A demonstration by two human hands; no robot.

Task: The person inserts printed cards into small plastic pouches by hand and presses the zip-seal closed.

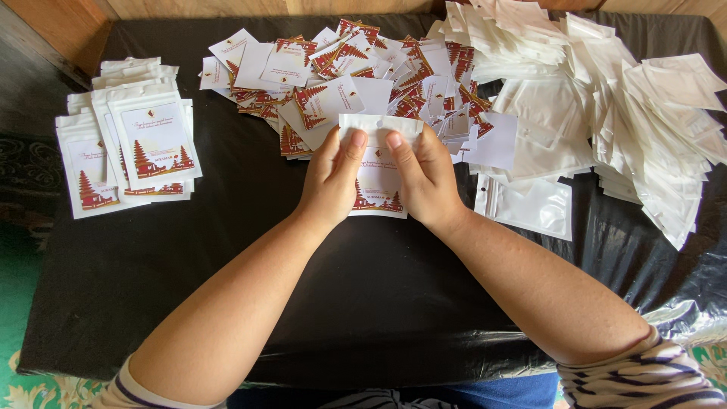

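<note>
Both hands hold one white plastic pouch point(376, 173) with a printed card inside, white with red trees along its lower edge. My left hand point(333, 178) grips its left side with the thumb pressed near the top edge. My right hand point(422, 178) grips the right side, thumb also at the top edge. The pouch is lifted slightly over the black-covered table point(227, 257), just in front of a loose heap of printed cards point(348, 72).
A stack of filled pouches point(129, 148) lies at the left of the table. A large pile of blank white pouches point(628, 113) spreads over the right side, with one lying apart point(530, 206) beside my right wrist. Wooden boards run behind the table.
</note>
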